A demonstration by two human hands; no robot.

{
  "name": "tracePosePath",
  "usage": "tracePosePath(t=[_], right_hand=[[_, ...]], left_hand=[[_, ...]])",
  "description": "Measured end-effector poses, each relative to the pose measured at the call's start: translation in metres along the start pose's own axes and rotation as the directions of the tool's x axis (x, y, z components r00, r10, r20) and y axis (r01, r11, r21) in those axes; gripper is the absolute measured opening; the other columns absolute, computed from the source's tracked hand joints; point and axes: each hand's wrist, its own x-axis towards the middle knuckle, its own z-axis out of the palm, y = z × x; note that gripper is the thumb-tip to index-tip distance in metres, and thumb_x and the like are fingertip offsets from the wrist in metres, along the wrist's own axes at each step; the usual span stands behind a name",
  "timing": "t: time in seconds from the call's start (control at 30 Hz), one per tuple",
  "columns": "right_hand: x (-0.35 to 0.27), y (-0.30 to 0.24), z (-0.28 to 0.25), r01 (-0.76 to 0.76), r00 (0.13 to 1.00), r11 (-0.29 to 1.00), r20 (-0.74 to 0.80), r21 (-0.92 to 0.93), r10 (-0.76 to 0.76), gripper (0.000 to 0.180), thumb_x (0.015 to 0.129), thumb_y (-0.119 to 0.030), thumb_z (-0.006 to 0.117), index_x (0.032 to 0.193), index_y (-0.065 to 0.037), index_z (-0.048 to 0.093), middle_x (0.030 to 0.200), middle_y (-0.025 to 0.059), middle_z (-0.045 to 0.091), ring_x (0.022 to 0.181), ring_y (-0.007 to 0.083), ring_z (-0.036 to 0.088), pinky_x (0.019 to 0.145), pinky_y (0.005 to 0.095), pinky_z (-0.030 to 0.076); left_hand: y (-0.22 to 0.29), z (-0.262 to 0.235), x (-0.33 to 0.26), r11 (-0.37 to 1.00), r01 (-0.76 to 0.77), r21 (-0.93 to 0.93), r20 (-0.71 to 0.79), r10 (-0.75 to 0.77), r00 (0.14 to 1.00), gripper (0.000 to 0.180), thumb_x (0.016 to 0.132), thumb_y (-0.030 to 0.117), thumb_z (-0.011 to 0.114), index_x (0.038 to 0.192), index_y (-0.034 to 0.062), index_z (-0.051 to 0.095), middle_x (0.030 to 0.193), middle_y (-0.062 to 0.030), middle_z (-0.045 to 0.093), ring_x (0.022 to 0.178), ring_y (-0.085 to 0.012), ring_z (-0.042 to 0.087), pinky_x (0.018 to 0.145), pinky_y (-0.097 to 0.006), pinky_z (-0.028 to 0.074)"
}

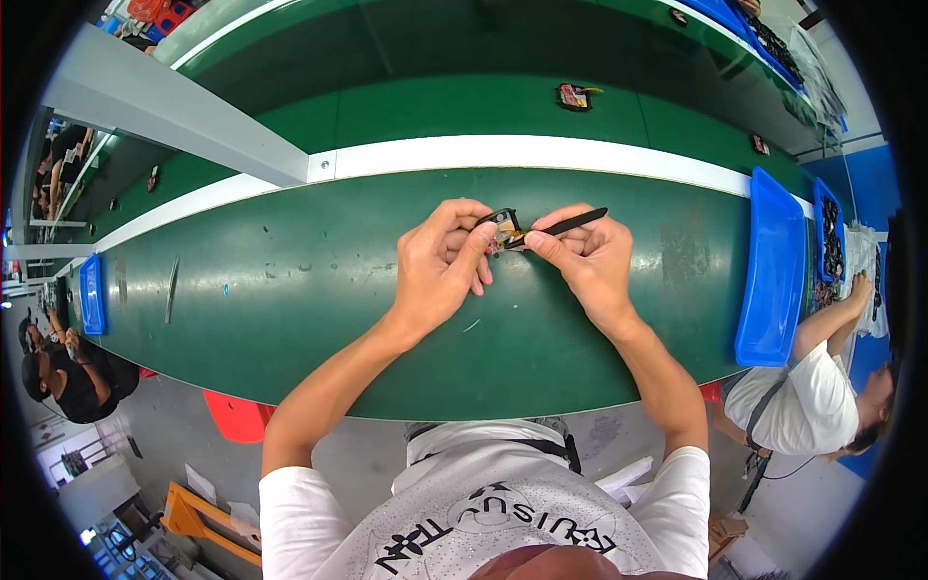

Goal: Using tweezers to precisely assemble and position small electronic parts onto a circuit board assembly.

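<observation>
Near the middle of the green bench, my left hand [443, 256] is closed on a small electronic assembly [503, 224] with a black frame and orange and silvery parts inside. Its thumb and fingers pinch the assembly's left side. My right hand [592, 259] is closed around a slim black tool [578, 221], which looks like tweezers. The tool's wider end points up and right, and its other end meets the assembly. My right thumb lies beside the assembly's right edge. Fingers hide part of the tool and of the assembly.
Blue trays [771, 271] stand at the bench's right end, another blue tray [92, 294] at the left. A thin metal strip [172, 290] lies on the left. Beyond the white rail [522, 153], a small assembly [574, 97] rests on a green belt. A co-worker [807, 396] works at right.
</observation>
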Motion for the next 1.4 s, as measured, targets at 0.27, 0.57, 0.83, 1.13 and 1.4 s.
tracePosePath(t=[0.27, 0.57, 0.83, 1.13, 1.4], right_hand=[[0.002, 0.002, -0.007, 0.003, 0.999, 1.000, 0.049, -0.029, -0.001, 0.009, 0.089, 0.003, 0.076, 0.096, 0.004, 0.071, 0.079, 0.0057, 0.072, 0.061, 0.0001, 0.056, 0.051, 0.0161, 0.038], [0.000, -0.002, -0.006, 0.008, 0.999, 0.999, 0.050, -0.045, -0.006, 0.009, 0.088, 0.003, 0.077, 0.095, 0.004, 0.071, 0.076, 0.0031, 0.070, 0.057, -0.0018, 0.048, 0.048, 0.0167, 0.032], [-0.009, 0.000, -0.005, 0.303, 0.952, 0.902, 0.047, -0.307, -0.304, 0.009, 0.081, 0.000, 0.084, 0.085, 0.000, 0.076, 0.075, 0.0013, 0.072, 0.049, -0.0007, 0.043, 0.045, 0.0195, 0.029], [-0.008, 0.003, -0.004, 0.482, 0.871, 0.791, 0.105, -0.377, -0.480, 0.010, 0.076, -0.001, 0.085, 0.082, -0.004, 0.077, 0.078, 0.0029, 0.077, 0.043, 0.0028, 0.043, 0.042, 0.0204, 0.030], [-0.008, -0.002, -0.003, 0.529, 0.843, 0.749, 0.147, -0.400, -0.517, 0.010, 0.076, 0.000, 0.084, 0.081, -0.005, 0.077, 0.077, 0.0031, 0.077, 0.042, 0.0034, 0.044, 0.042, 0.0208, 0.031]], left_hand=[[-0.001, -0.002, 0.000, 0.998, 0.041, -0.053, 0.000, -0.041, 0.999, 0.018, 0.101, 0.000, 0.060, 0.117, -0.0081, 0.058, 0.097, -0.0155, 0.070, 0.059, -0.0141, 0.065, 0.045, -0.024, 0.050], [0.000, -0.003, 0.002, 0.998, 0.056, -0.010, 0.026, -0.056, 0.998, 0.018, 0.101, 0.005, 0.061, 0.114, -0.0076, 0.061, 0.092, -0.0145, 0.070, 0.058, -0.0136, 0.065, 0.045, -0.024, 0.050], [0.001, -0.007, 0.005, 0.988, 0.136, -0.070, 0.124, -0.127, 0.984, 0.024, 0.103, 0.011, 0.060, 0.117, -0.0091, 0.062, 0.090, -0.0155, 0.070, 0.058, -0.0165, 0.067, 0.046, -0.025, 0.052], [0.002, -0.005, 0.004, 0.981, 0.125, -0.148, 0.106, -0.110, 0.988, 0.023, 0.101, 0.008, 0.063, 0.116, -0.0096, 0.063, 0.090, -0.0161, 0.070, 0.058, -0.0183, 0.068, 0.045, -0.026, 0.053], [0.002, -0.005, 0.004, 0.979, 0.109, -0.173, 0.080, -0.096, 0.992, 0.021, 0.100, 0.006, 0.064, 0.114, -0.0098, 0.063, 0.086, -0.0159, 0.070, 0.058, -0.0178, 0.068, 0.045, -0.026, 0.054]])
